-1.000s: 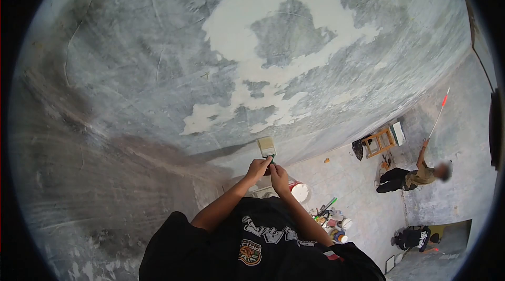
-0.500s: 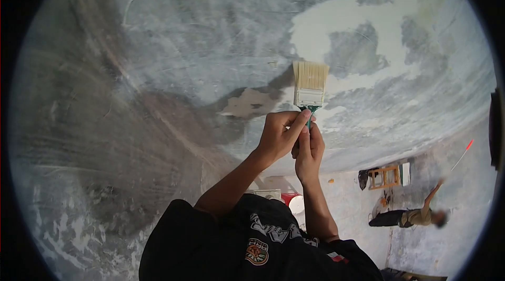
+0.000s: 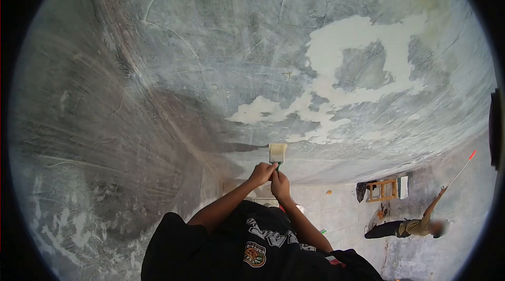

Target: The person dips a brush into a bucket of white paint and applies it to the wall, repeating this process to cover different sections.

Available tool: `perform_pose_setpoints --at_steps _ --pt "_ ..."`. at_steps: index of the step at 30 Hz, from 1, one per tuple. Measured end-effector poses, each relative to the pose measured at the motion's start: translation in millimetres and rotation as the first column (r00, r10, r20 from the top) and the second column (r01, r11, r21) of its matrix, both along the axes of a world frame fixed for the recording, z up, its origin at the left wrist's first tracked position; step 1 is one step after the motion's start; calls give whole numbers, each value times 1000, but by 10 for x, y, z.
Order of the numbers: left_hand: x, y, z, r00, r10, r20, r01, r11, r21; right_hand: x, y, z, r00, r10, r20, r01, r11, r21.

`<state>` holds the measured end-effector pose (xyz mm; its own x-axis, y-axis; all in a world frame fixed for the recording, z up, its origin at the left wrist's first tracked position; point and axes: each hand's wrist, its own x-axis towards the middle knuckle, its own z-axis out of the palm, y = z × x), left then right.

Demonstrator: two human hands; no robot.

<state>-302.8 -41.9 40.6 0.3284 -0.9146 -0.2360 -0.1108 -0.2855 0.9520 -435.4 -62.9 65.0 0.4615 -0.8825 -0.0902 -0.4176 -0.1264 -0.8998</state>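
A paint brush (image 3: 278, 153) with pale bristles, a light ferrule and a green handle points away from me over the grey, patchy surface. My left hand (image 3: 261, 174) pinches the handle just below the ferrule. Close against it, my right hand (image 3: 280, 186) is closed around the lower part of the same handle. Its bristle tips overlap the edge of the grey surface, below a white irregular patch (image 3: 329, 102). Most of the handle is hidden by my fingers.
At the right, another person (image 3: 413, 227) holds up a long pole (image 3: 460, 169) with a red end. A wooden frame (image 3: 383, 190) and a dark bag-like thing (image 3: 361, 191) are near that person. A long seam (image 3: 138, 73) runs down the left side.
Both hands and the brush have moved down in the view, away from the white patch, and look smaller. More of the patch shows. The other person's pole has shifted slightly.
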Motion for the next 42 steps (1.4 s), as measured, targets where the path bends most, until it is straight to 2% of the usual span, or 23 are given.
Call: perform_pose_setpoints --at_steps 1,2,3,4,5,6,8,9,10,11,13,14,17,19,20,21,23,32,33,34,39,41,42 --pt "-23 101 10 1000 -7 -18 7 1000 9 -19 29 -9 997 27 -71 -24 999 36" --pt "-2 153 88 999 -15 -35 16 1000 15 -11 53 70 997 30 -66 -28 999 25" --pt "25 212 158 999 -14 -33 14 1000 6 -41 122 145 996 64 68 -66 998 24" --pt "41 315 312 988 5 -155 -15 998 -59 -59 206 309 975 96 200 -102 995 20" --pt "65 418 520 962 13 -273 -48 992 -120 -29 265 566 974 95 204 -100 995 13" --pt "98 519 865 963 6 -269 -42 991 -125 27 319 921 959 138 249 -130 990 -49" --pt "205 663 1738 983 56 -177 -116 930 -348 125 381 1528 941 175 289 -150 983 -108" --pt "275 671 1986 983 53 -178 -113 932 -344 187 381 1796 930 213 300 -187 976 -113" --pt "354 661 2197 994 72 -85 -102 902 -420 256 366 1980 916 252 311 -226 967 -117" --pt "424 638 2388 995 101 9 -83 864 -496 336 332 2088 916 253 311 -228 967 -115" --pt "514 572 2752 991 121 61 -67 829 -556 496 262 2258 879 300 370 -209 941 -265" --pt "534 544 2882 984 141 112 -44 790 -612 566 247 2339 879 304 368 -214 940 -266" --pt "537 458 3111 981 171 86 -66 723 -688 710 182 2469 837 283 469 -144 940 -311" --pt "552 346 3102 984 170 58 -80 707 -702 751 123 2442 812 253 526 -102 949 -299" --pt "573 293 3065 990 131 50 -62 731 -679 744 110 2448 781 225 582 -126 970 -206" --pt "582 233 3016 995 93 40 -44 753 -657 759 98 2437 780 227 583 -128 970 -207" --pt "557 110 2877 992 123 24 -74 726 -684 782 47 2372 782 153 604 -70 985 -158" --pt "621 -4 2356 987 153 -39 -144 771 -621 824 -41 1905 852 87 517 -51 995 -83" --pt "627 18 2269 987 158 -12 -137 813 -565 813 -31 1824 867 69 493 -51 997 -49" --pt "617 29 2167 987 161 15 -131 851 -508 800 -37 1693 887 69 456 -30 995 -93" --pt "477 -6 1329 973 224 -60 -226 855 -467 725 -21 1031 937 59 344 2 985 -174" --pt "437 51 1149 973 220 -67 -228 880 -417 704 6 809 958 68 278 57 905 -421" --pt "441 119 1114 981 178 -72 -192 914 -357 643 34 732 958 65 279 61 905 -420"
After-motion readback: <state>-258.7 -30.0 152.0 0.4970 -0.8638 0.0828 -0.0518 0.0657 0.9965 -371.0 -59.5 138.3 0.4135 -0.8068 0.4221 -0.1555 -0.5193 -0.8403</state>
